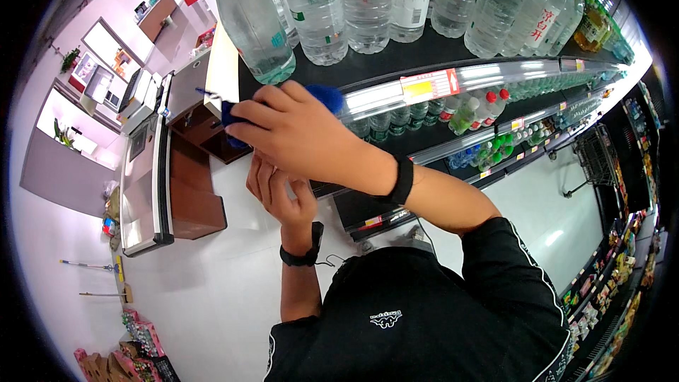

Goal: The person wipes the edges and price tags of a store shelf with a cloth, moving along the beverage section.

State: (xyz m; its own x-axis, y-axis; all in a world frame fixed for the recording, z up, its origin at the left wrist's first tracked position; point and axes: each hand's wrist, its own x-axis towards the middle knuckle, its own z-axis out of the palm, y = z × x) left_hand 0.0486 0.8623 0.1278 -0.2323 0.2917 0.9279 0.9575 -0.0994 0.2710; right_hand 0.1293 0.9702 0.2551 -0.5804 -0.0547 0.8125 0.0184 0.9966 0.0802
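Observation:
My right hand (pixel 304 131) reaches across to the left end of the upper shelf (pixel 368 74), its fingers bent over a dark blue cloth (pixel 327 97). Parts of the cloth show on both sides of this hand. Just below it is my left hand (pixel 279 191), raised with its fingers curled; the right hand partly hides its fingertips, and what they grip cannot be made out. Closest to the cloth stands a large transparent bottle (pixel 258 25) with a greenish base. More transparent water bottles (pixel 368 7) stand upright along the shelf.
Lower shelves hold small bottles with red caps (pixel 491 99) and green caps (pixel 506 143). A brown-and-white counter (pixel 194 198) stands at left. A shopping cart (pixel 594 155) and stocked shelves (pixel 622 269) are on the right. Boxes (pixel 117 364) lie at lower left.

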